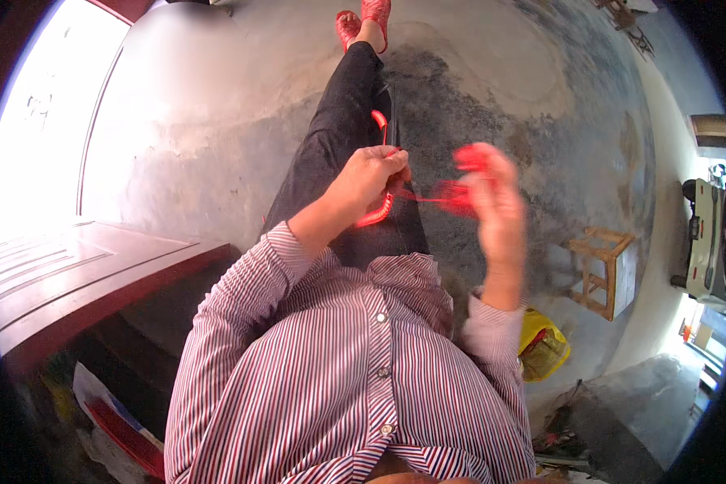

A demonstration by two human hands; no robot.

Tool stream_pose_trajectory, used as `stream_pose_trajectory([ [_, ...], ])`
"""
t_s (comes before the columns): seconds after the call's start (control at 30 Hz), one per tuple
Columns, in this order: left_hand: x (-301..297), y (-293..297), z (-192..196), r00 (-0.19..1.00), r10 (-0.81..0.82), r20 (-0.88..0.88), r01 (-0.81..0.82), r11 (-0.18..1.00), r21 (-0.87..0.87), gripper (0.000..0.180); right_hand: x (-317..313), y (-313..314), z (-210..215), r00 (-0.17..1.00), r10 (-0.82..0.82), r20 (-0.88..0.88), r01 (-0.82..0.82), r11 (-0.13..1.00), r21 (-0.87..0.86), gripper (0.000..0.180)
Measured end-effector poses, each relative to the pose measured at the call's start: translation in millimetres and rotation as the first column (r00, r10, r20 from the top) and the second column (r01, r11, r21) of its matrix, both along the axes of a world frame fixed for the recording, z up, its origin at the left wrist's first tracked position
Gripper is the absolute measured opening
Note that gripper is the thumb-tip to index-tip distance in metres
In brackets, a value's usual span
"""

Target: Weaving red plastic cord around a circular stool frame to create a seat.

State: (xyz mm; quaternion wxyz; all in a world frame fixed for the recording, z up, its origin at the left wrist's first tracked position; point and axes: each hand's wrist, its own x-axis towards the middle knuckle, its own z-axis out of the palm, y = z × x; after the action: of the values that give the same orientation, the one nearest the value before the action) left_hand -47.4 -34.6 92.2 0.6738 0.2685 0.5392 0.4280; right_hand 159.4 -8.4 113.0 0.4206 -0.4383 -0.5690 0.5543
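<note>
- Concrete floor [218, 121], grey and blotched with darker stains, fills the background; bright daylight pours in at the left, beside a dark red wooden door [81, 270].
- Seated, the person stretches black-trousered legs [339, 129] out toward the top of the view, ending in red sandals [363, 20].
- Left hand [371, 177] sits over the lap, its grip closed around a red plastic hoop [379, 214], a smooth, glossy curved band that shows above and below the fist.
- The hoop's long curve runs roughly along the thigh, away from the body, with the fist clamped near its middle.
- Right hand [492, 202] is raised just to the right and is blurred; its grip appears pinched on a clump of red yarn [460, 194], though the exact finger positions cannot be told.
- A thin red strand [419, 198] stretches almost level between the two hands, from the hoop rightward to the yarn, so the yarn lies to the right of the left fist and the right hand is the nearer one to it.
- The yarn looks soft and fuzzy against the hard hoop.
- A striped button shirt [339, 363] in red, white and blue covers the torso and both sleeves.
- Well apart on the right stand a small wooden stool [601, 270] and a yellow bag [544, 343].
</note>
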Motion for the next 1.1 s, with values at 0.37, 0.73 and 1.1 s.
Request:
stream_pose_trajectory([
  [0.37, 0.9, -3.0, -57.6, 0.977, -0.024, -0.212, -0.016, 0.983, -0.182, 0.017, 112.1, 31.8, -26.3, 0.693, -0.31, -0.651, 0.166, 0.947, -0.274, 0.026],
  [0.73, -7.4, -12.6, -70.9, 0.988, 0.121, 0.091, -0.079, 0.927, -0.366, 0.013, -15.3, 2.3, -112.7, 0.942, 0.286, 0.175, -0.212, 0.913, -0.348, 0.018],
  [1.1, -4.6, -5.2, -81.8, 0.985, 0.041, 0.168, 0.031, 0.914, -0.404, 0.009, 44.7, -16.1, -61.1, 0.993, -0.002, -0.119, -0.051, 0.894, -0.445, 0.016],
])
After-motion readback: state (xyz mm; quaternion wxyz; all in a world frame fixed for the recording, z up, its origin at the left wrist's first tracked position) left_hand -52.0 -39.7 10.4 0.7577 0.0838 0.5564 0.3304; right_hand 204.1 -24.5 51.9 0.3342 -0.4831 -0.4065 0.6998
